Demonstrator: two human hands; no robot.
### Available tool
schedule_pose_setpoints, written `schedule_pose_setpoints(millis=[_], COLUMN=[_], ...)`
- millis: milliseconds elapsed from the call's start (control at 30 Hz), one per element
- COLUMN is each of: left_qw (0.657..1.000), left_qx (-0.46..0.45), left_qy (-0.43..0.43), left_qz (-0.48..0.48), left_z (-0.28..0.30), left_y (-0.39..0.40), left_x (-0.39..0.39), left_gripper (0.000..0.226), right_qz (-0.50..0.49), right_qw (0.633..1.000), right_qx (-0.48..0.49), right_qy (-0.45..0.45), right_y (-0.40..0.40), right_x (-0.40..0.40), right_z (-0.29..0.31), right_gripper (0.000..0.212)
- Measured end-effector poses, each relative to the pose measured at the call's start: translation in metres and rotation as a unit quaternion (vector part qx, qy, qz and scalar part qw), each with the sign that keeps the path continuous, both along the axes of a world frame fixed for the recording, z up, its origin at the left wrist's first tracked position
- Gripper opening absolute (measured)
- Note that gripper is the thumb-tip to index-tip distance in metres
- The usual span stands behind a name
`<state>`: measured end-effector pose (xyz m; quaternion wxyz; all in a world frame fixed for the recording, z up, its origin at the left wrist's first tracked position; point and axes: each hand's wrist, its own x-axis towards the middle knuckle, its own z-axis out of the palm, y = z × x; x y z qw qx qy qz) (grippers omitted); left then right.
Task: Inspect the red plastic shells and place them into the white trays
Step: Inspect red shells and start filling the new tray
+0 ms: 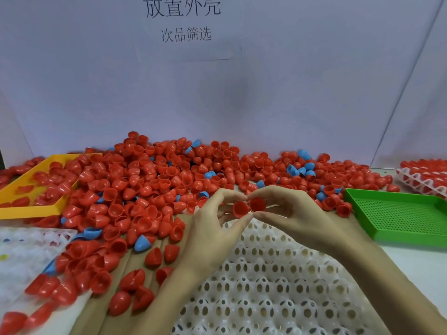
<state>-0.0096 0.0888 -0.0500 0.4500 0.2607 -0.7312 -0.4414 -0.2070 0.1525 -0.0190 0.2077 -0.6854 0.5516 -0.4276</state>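
Observation:
A big heap of red plastic shells [154, 180] with a few blue ones mixed in covers the back and left of the table. My left hand [212, 228] pinches one red shell [240, 209] between thumb and fingers. My right hand [290, 213] pinches a second red shell [257, 204] right beside it, open side toward me. Both shells hang side by side above the far edge of the white tray [273, 284], whose egg-shaped cells show no shells.
An orange tray [29, 209] holding red shells sits at the left. A green perforated tray [399, 213] lies at the right, and behind it a white tray [423, 180] filled with red shells. Another white tray [26, 247] lies at the near left. A paper sign hangs on the back wall.

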Motion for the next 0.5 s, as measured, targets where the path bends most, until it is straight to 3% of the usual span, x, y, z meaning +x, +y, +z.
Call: schedule_pose_setpoints(millis=[67, 200, 267, 333, 500], left_qw=[1.0, 0.98, 0.967, 0.958, 0.946], left_qx=[0.017, -0.006, -0.032, -0.05, -0.121], left_qy=[-0.025, -0.193, -0.243, -0.275, -0.3], left_qz=[-0.006, -0.053, -0.068, -0.061, 0.013], left_z=[-0.004, -0.015, -0.017, -0.019, -0.023], left_y=[0.003, 0.006, 0.007, 0.009, 0.017], left_x=[-0.003, -0.006, -0.006, -0.007, -0.011], left_gripper=[0.044, 0.1, 0.115, 0.116, 0.094], right_qz=[-0.009, -0.033, -0.041, -0.039, -0.031], right_qw=[1.0, 0.999, 0.999, 0.999, 0.999], right_qx=[0.003, -0.008, -0.01, -0.012, 0.008], right_qy=[0.007, 0.008, 0.006, -0.003, -0.033], right_y=[0.002, 0.007, 0.009, 0.01, 0.014], right_x=[-0.004, -0.01, -0.012, -0.015, -0.017], right_z=[-0.002, -0.003, -0.002, 0.001, 0.007], right_gripper=[0.032, 0.031, 0.032, 0.033, 0.034])
